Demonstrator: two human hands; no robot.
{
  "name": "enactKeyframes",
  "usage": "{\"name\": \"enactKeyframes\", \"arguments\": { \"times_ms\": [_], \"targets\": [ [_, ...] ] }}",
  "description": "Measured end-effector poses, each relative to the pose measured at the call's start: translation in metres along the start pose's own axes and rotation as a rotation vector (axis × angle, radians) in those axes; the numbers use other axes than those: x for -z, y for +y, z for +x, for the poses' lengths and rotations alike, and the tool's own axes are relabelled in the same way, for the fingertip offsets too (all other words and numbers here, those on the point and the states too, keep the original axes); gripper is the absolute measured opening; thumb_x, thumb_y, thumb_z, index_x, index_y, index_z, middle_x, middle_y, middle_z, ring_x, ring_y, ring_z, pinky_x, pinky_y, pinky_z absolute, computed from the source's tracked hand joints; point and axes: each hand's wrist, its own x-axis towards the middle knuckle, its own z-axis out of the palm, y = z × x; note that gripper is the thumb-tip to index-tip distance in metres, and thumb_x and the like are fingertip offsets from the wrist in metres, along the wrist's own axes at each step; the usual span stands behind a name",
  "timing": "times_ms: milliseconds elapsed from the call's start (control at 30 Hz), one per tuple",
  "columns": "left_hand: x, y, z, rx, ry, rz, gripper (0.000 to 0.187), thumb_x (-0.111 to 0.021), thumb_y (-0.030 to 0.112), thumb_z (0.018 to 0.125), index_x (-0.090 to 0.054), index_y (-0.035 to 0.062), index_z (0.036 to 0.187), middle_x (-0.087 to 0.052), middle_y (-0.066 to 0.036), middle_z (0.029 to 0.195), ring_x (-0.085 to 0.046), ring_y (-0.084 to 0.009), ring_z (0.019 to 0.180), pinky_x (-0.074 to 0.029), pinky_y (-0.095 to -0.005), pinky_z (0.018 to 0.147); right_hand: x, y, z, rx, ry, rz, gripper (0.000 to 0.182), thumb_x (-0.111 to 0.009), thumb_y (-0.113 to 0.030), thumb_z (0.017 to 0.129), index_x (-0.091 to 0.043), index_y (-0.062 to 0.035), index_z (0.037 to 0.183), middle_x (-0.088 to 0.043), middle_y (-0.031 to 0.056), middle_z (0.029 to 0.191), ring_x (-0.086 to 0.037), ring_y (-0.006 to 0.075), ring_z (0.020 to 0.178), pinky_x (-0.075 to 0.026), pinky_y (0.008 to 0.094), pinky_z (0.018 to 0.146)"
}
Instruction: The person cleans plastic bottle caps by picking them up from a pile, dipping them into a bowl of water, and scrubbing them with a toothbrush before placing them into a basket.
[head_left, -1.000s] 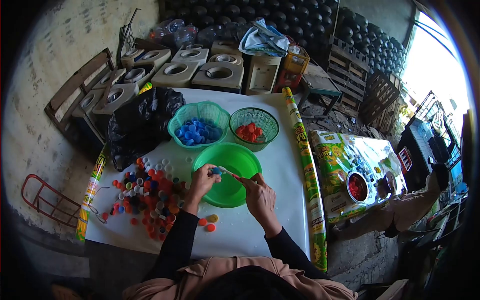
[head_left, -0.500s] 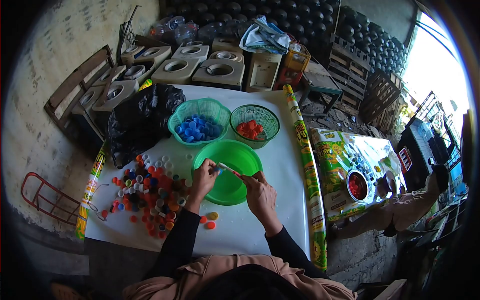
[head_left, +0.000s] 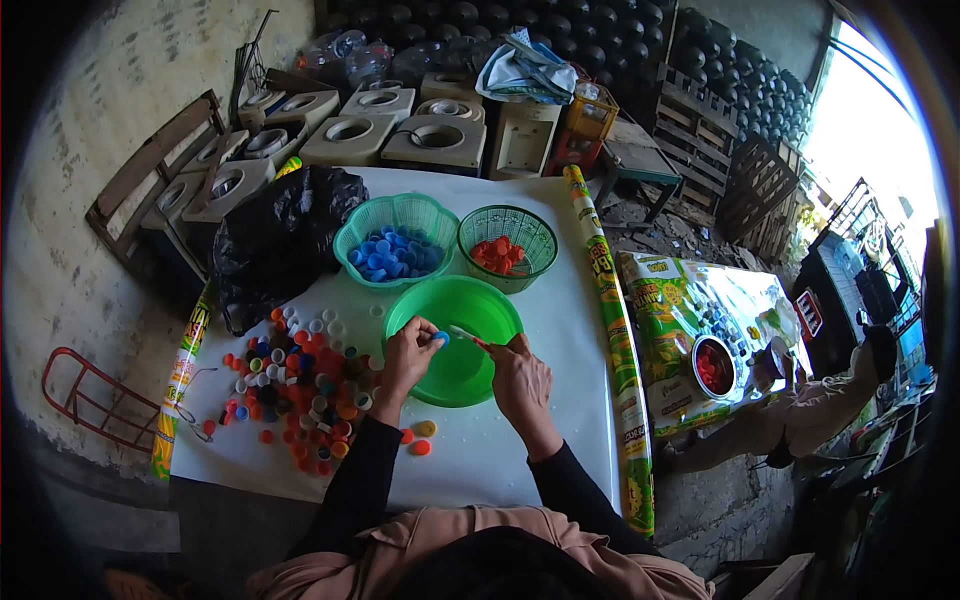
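Observation:
My left hand [head_left: 406,352] pinches a blue bottle cap [head_left: 441,340] over the left side of a green basin [head_left: 462,390]. My right hand [head_left: 521,377] grips a slim red-and-white toothbrush-like tool [head_left: 470,337]. Its pale tip points at the cap, with a small gap between them. Left of the basin lies a loose heap of mixed-colour caps [head_left: 320,385]. Behind the basin, a pale green basket [head_left: 350,232] holds blue caps [head_left: 393,256], and a darker green basket [head_left: 545,246] holds red caps [head_left: 497,255].
A black plastic bag [head_left: 275,245] sits at the table's back left. Rolled printed film [head_left: 612,330] edges the white tabletop [head_left: 500,465]. To the right, a person [head_left: 810,415] bends beside a second surface with a pot [head_left: 715,368] of red caps. Old dispenser housings [head_left: 435,145] stand behind.
The toothbrush-like tool has drawn back slightly from the cap, whose blue face now shows more. Both hands stay over the basin. The other person's arm has shifted a little.

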Motion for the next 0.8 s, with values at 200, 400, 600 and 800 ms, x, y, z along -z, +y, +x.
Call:
{"name": "enactKeyframes", "arguments": {
  "times_ms": [200, 400, 600, 800],
  "targets": [
    [0.0, 0.001, 0.002, -0.022, 0.016, 0.087, 0.021, -0.077, 0.009, 0.083, -0.063, 0.0005, 0.097, -0.07, -0.01, 0.082, -0.07, -0.0204, 0.076, -0.055, -0.0341, 0.068, 0.015, -0.005, -0.005, 0.012, 0.05, 0.057, 0.019, -0.062, -0.017, 0.094, -0.078, -0.0156, 0.104, -0.062, 0.01, 0.095, -0.067, 0.0331, 0.072, -0.05, 0.0424, 0.062],
    [0.0, 0.001, 0.001, -0.025, 0.013, 0.142, 0.02, -0.075, 0.004, 0.084, -0.063, -0.0004, 0.099, -0.069, -0.009, 0.084, -0.07, -0.0175, 0.078, -0.056, -0.0316, 0.069, 0.003, 0.0, -0.004, 0.037, 0.072, -0.048, 0.018, -0.064, -0.016, 0.093, -0.078, -0.0149, 0.104, -0.065, 0.0086, 0.097, -0.068, 0.0321, 0.074, -0.051, 0.0422, 0.063],
    [0.001, 0.007, 0.0, -0.054, 0.006, 0.153, 0.019, -0.075, 0.002, 0.083, -0.064, 0.0002, 0.098, -0.069, -0.008, 0.087, -0.069, -0.0166, 0.079, -0.056, -0.0303, 0.07, 0.016, -0.005, -0.008, 0.03, 0.052, 0.084, 0.017, -0.065, -0.018, 0.093, -0.078, -0.0155, 0.104, -0.065, 0.0087, 0.098, -0.068, 0.031, 0.075, -0.052, 0.0417, 0.061],
    [0.003, 0.021, -0.006, -0.007, -0.006, 0.158, 0.017, -0.075, 0.004, 0.082, -0.063, 0.0015, 0.095, -0.07, -0.009, 0.083, -0.07, -0.0192, 0.076, -0.054, -0.0332, 0.069, -0.003, 0.01, -0.004, 0.021, 0.002, -0.035, 0.018, -0.06, -0.016, 0.093, -0.077, -0.0139, 0.098, -0.061, 0.0122, 0.096, -0.067, 0.034, 0.071, -0.05, 0.0457, 0.06]
  ]
}}
